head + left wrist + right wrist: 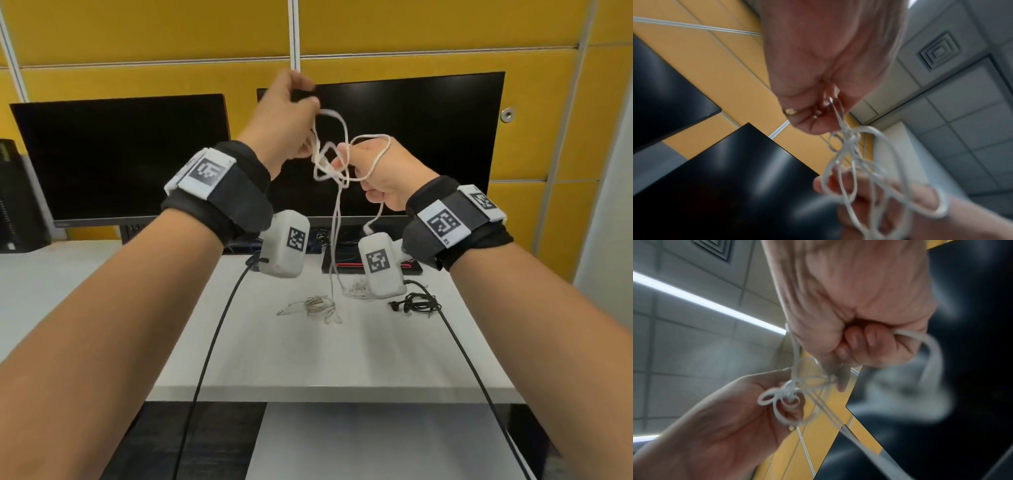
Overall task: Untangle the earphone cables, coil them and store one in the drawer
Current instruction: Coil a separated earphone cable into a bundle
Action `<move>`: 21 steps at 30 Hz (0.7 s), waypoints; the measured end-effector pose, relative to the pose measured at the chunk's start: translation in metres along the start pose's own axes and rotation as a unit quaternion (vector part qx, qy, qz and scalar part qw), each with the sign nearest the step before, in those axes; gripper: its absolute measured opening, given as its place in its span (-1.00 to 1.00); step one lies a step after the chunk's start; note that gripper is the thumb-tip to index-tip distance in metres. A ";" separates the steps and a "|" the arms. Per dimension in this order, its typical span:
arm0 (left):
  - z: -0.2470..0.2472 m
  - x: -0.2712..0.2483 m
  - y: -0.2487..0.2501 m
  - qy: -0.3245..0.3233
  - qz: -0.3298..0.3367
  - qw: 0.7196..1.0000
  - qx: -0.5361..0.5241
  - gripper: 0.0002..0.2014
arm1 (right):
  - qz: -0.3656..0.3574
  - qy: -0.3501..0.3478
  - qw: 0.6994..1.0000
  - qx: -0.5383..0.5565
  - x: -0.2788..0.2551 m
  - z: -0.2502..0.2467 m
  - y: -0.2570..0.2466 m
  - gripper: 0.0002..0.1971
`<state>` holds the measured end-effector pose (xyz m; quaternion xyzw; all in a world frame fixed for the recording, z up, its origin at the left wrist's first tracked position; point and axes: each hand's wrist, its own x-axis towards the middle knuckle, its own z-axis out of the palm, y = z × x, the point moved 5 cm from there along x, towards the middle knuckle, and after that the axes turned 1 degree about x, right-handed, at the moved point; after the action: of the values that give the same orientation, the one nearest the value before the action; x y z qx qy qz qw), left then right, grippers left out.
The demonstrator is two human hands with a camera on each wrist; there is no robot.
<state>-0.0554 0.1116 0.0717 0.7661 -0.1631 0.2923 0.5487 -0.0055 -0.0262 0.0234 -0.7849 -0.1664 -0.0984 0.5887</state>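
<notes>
Fingers of the left hand (pixel 289 116) pinch the tangled white earphone cable (pixel 334 161) up high, while the right hand (pixel 383 174) clenches its loops lower down, strands dangling above the desk (pixel 308 356) where another white coil (pixel 317 305) and a black earphone (pixel 412 303) lie.

Both forearms reach forward and up at chest height, bare, each wrist wrapped in a dark band carrying white coded tags and a pale camera block hanging beneath. The left hand (pixel 287 116) is raised higher, knuckles toward the wearer, its fingers (pixel 813 116) curled and pinching a strand of the white earphone cable (pixel 337 161). The right hand (pixel 380 174) sits lower and just beside it, closed in a loose fist with the cable looped over its back and gripped in its curled fingers (pixel 861 340)
</notes>
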 end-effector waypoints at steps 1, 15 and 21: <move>0.005 -0.003 -0.001 -0.025 0.001 0.999 0.047 -0.85 | 0.009 0.003 1.000 -0.020 0.000 0.001 -0.003 -0.69; 0.038 -0.031 -0.032 -0.187 -0.168 0.962 0.110 -0.32 | -0.040 -0.011 0.979 -0.199 -0.021 -0.003 -0.009 -0.75; 0.044 -0.035 -0.043 -0.200 -0.179 0.956 0.114 -0.51 | -0.064 -0.009 0.982 -0.178 -0.030 -0.011 0.002 -0.78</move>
<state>-0.0457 0.0824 0.0073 0.8832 -0.0951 0.0463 0.4569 -0.0319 -0.0417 0.0143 -0.8656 -0.2018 -0.1569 0.4307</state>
